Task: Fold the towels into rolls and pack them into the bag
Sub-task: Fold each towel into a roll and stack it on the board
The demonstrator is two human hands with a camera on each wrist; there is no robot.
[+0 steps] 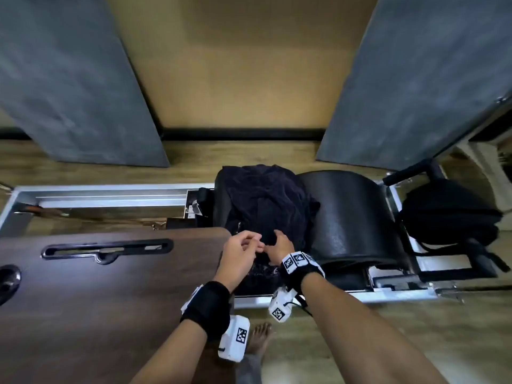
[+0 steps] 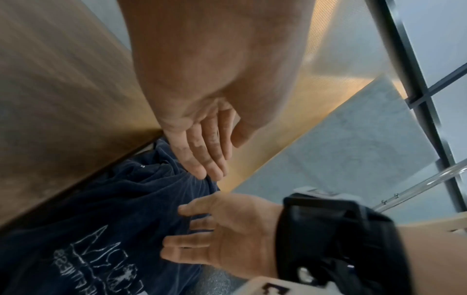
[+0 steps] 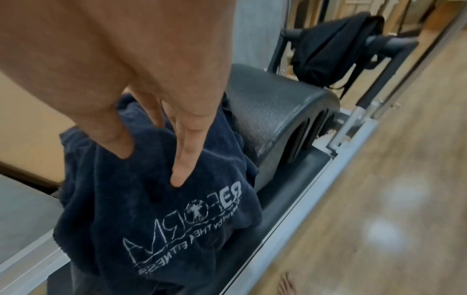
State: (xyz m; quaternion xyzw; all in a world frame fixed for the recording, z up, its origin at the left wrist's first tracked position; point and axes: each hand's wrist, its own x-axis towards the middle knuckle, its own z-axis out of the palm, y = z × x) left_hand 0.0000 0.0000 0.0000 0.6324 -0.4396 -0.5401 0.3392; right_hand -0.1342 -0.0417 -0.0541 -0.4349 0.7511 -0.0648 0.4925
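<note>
A pile of dark navy towels (image 1: 266,200) lies crumpled on the black padded carriage of an exercise frame. The top towel (image 3: 151,209) shows white printed lettering. My left hand (image 1: 246,243) hovers at the pile's near left edge, and in the left wrist view its straight fingertips (image 2: 202,173) touch a fold of the towel (image 2: 101,209). My right hand (image 1: 277,245) rests on the towel beside it, with thumb and fingers spread and pressing into the cloth (image 3: 150,167). A black bag (image 1: 448,214) hangs on the bar at the far right, an arm's length from both hands.
A black curved padded barrel (image 1: 346,217) stands right of the towels, between them and the bag. A dark brown wooden board (image 1: 110,286) with handle slots lies to the left. Metal rails (image 1: 97,195) run along the frame. My bare foot (image 1: 260,339) stands on the wood floor.
</note>
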